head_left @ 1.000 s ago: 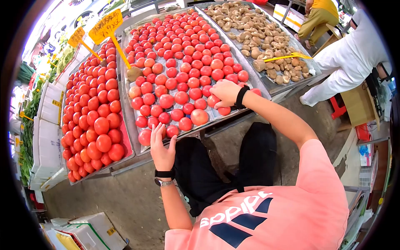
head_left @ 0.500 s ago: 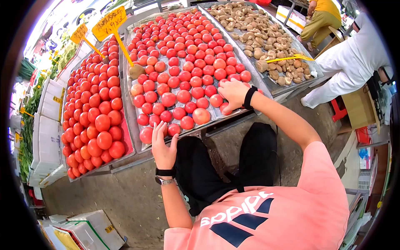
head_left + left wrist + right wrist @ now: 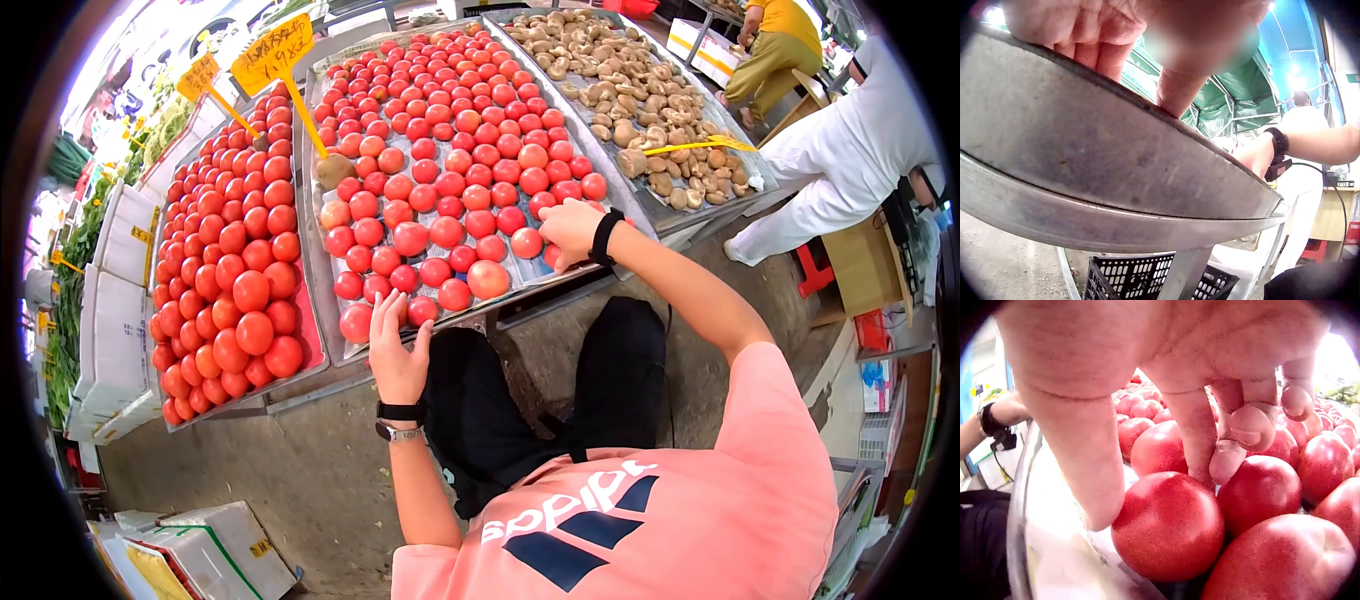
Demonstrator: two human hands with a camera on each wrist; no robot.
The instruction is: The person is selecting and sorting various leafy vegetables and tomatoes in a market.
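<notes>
In the head view my left hand point(image 3: 398, 360) rests at the front left corner of the middle tray point(image 3: 520, 292), fingers nearly straight beside a tomato point(image 3: 422, 310). The left wrist view shows the left hand point(image 3: 1091, 31) over the tray's metal rim point(image 3: 1116, 150), thumb on the edge. Near the front right part of that tray is my right hand point(image 3: 575, 232). In the right wrist view the right hand point(image 3: 1172, 350) holds a round red tomato point(image 3: 1169, 528) between thumb and bent fingers, with other tomatoes point(image 3: 1260, 494) touching or close by.
A tray of piled tomatoes point(image 3: 230, 352) stands on the left, mushrooms point(image 3: 660, 120) on the right. Yellow price signs point(image 3: 272, 52) stick up behind. White foam boxes point(image 3: 225, 545) lie at lower left. Under the stand is a black crate point(image 3: 1132, 275). A person in white trousers point(image 3: 800, 190) stands at right.
My right hand has shifted to the right along the tray's front, uncovering a tomato it partly hid. My left hand stays at the corner while the view shifts slightly.
</notes>
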